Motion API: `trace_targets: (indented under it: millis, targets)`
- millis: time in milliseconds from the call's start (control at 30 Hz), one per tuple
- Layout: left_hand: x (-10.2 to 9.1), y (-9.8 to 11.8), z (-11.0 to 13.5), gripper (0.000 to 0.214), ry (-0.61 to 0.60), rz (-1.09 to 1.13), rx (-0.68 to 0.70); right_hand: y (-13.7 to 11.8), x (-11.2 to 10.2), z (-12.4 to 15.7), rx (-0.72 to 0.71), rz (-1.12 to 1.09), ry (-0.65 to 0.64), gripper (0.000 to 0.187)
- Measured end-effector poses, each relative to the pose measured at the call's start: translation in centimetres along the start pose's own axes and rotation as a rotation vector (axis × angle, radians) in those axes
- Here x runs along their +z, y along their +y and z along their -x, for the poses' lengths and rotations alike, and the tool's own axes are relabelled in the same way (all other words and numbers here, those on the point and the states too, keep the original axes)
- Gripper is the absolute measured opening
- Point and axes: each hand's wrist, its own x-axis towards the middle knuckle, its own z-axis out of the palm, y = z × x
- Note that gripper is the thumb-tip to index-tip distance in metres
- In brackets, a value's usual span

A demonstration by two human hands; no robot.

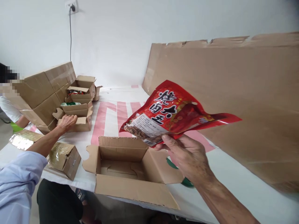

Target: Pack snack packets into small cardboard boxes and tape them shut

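My right hand (189, 155) grips a red printed food packet (171, 113) by its lower edge, thumb on the front. The packet is held tilted above an open cardboard box (135, 188), whose flaps are folded outward and whose visible inside holds nothing. My left hand (67, 121) reaches to a smaller open carton (82, 126) on the left, fingers curled down at its near opening. The fingertips are hidden, so what they hold cannot be seen. A green and white packet (70, 104) and a red packet (75, 92) lie in cartons behind it.
Taped closed boxes (64, 158) stand at the front left. A large cardboard panel (221, 93) leans along the right, and big cartons (44, 93) rise at the left. Beyond them is a person's sleeve (9, 109). A green curved object (187, 183) lies beneath the box flap.
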Motion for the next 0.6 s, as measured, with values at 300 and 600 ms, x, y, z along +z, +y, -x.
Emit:
trace_targets:
  millis: [300, 600]
  targets:
    - [1.1, -0.5, -2.1, 0.033, 0.016, 0.016, -0.022, -2.7, 2.2, -1.7, 0.037, -0.026, -0.125, 0.059]
    - [1.4, -0.5, -4.0, 0.036, 0.02, 0.028, -0.027, -1.4, 1.6, -1.8, 0.058, -0.028, -0.086, 0.056]
